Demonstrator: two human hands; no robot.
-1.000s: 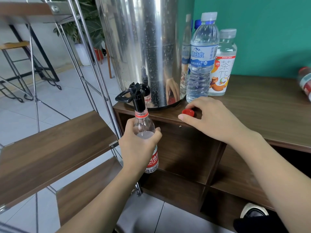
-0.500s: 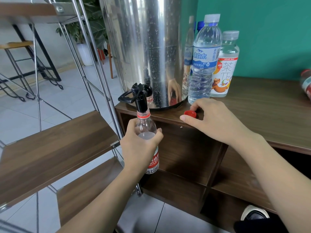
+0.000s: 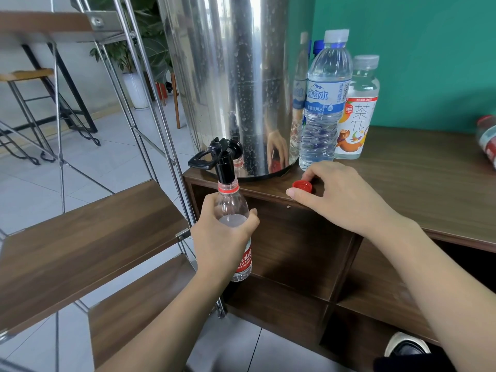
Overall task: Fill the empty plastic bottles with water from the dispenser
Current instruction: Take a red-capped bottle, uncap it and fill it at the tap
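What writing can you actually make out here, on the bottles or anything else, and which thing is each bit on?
"凉白水": blue label of the tall clear bottle.
"包装饮用水": smaller print below it, same label.
"茶π": white label of the tea bottle; its small red band is too small to read.
"FU SPRI", partly hidden: red label of the bottle that the left hand holds.
Red-labelled bottle at the right edge: blurred, unreadable.
Steel dispenser: no writing visible.

Very little differs across the three moments. The water level inside the bottle (image 3: 233,210) held under the black tap (image 3: 224,163) sits about where it did a second ago, perhaps a touch higher, too close to tell. The right hand (image 3: 339,196) by the red cap (image 3: 302,186) shows no clear shift; the camera view has only drifted slightly
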